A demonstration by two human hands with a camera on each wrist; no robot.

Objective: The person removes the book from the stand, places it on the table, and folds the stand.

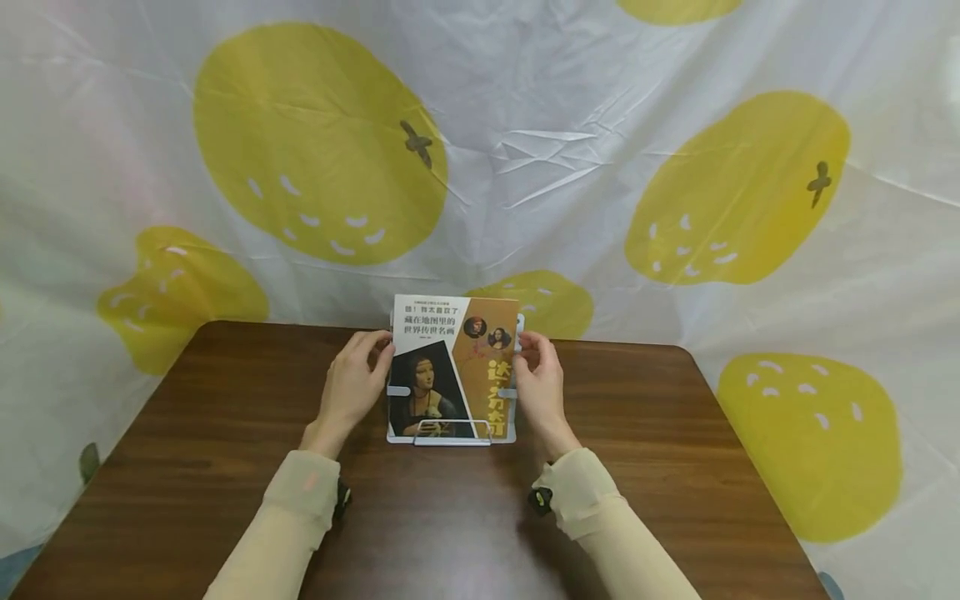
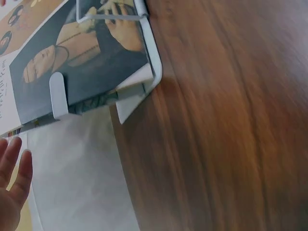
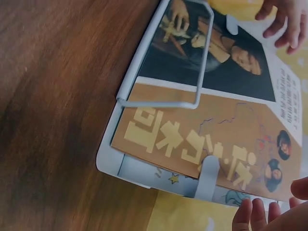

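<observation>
A book (image 1: 456,367) with a portrait painting and an orange panel on its cover leans upright on a white book stand (image 3: 109,159). Small white clips, a left one (image 1: 398,391) and a right one (image 1: 507,393), lap over its sides. A wire page holder (image 1: 453,442) crosses the bottom of the cover. My left hand (image 1: 352,375) is at the book's upper left edge, fingers apart and bent loosely in the left wrist view. At the opposite edge is my right hand (image 1: 542,392), thumb and fingertips close about the side, with a gap between them.
The stand rests on a dark brown wooden table (image 1: 637,433) near its back edge. Behind hangs a white cloth (image 1: 525,208) printed with large yellow fruit. Both wrists wear dark devices below rolled light sleeves.
</observation>
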